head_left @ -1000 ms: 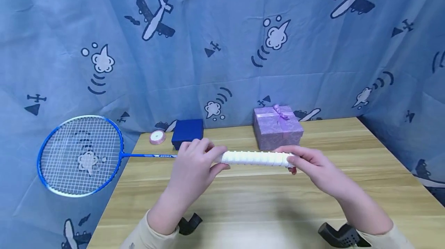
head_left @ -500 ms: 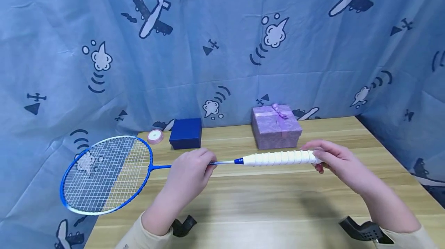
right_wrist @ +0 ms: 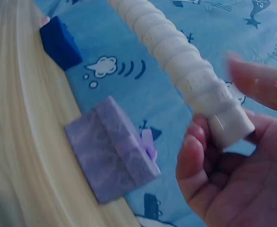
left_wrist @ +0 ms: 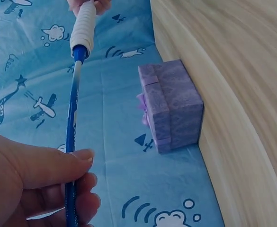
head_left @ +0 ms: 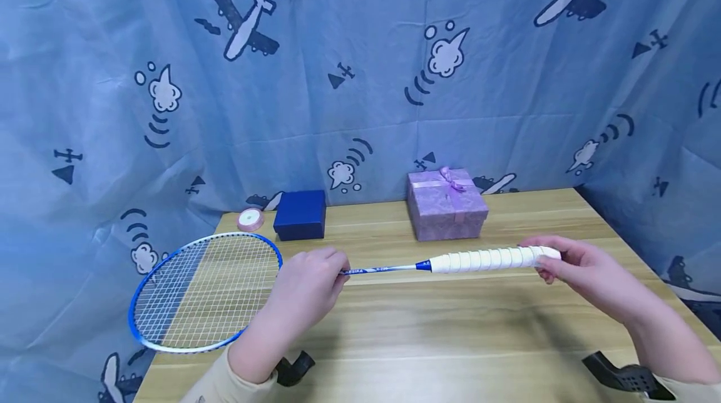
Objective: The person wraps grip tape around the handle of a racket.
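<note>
A blue and white badminton racket [head_left: 388, 270] lies across the head view above the table, its strung head at the left. My left hand [head_left: 310, 281] pinches the thin shaft near the head; in the left wrist view the thumb and fingers are around the shaft [left_wrist: 73, 123]. At the other end my right hand [head_left: 591, 275] holds the butt of the white ribbed grip [head_left: 484, 260]. From the right wrist, its fingers curl under the grip's end [right_wrist: 230, 125] while the thumb [right_wrist: 259, 82] stands off it. My left forearm covers part of the racket's frame.
Along the back of the wooden table [head_left: 405, 328] stand a pink ribbon spool [head_left: 250, 219], a dark blue box [head_left: 300, 215] and a purple gift box [head_left: 447, 206] with a bow. A blue printed curtain [head_left: 360, 46] hangs behind.
The racket has moved right and its head has come over the table, tilting flatter. My left hand has gone from beside the grip to farther up the shaft; the right hand has moved right.
</note>
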Action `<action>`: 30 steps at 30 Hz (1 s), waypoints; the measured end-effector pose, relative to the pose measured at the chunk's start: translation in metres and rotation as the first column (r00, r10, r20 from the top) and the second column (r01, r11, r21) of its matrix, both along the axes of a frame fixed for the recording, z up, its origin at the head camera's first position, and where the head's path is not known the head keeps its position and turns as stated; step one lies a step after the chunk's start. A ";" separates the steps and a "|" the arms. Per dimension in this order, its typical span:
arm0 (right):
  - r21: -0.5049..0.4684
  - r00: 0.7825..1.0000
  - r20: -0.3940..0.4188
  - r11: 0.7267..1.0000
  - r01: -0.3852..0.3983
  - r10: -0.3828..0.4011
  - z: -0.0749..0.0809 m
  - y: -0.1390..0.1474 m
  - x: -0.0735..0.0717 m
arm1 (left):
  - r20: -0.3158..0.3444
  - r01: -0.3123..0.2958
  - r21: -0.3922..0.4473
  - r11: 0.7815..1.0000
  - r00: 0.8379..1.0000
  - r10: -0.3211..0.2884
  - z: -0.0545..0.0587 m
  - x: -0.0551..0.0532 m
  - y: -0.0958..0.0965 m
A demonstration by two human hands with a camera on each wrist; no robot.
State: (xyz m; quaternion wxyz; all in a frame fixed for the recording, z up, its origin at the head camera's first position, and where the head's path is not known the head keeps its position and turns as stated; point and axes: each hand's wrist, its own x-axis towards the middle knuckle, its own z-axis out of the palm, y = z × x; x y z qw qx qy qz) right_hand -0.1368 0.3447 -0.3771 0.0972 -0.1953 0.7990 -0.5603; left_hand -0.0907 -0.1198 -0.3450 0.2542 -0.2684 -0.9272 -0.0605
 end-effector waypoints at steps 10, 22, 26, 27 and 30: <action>0.326 0.967 -0.238 0.945 -0.005 0.087 0.002 0.011 -0.003 | 0.064 -0.024 -0.062 0.998 0.998 0.028 -0.004 -0.001 0.001; 0.485 0.963 -0.267 0.869 0.096 0.043 -0.009 0.027 -0.004 | 0.177 -0.007 -0.096 0.995 0.984 0.024 -0.013 -0.005 -0.003; 0.494 0.955 -0.296 0.859 0.133 0.023 -0.014 0.030 -0.007 | 0.285 0.002 -0.099 0.995 0.958 0.027 -0.018 -0.007 -0.004; 0.498 0.952 -0.307 0.855 0.146 0.017 -0.015 0.031 -0.008 | 0.307 0.003 -0.099 0.995 0.951 0.027 -0.019 -0.008 -0.003; 0.508 0.943 -0.333 0.843 0.178 0.002 -0.019 0.031 -0.013 | 0.348 0.011 -0.113 0.994 0.937 0.029 -0.024 -0.014 -0.002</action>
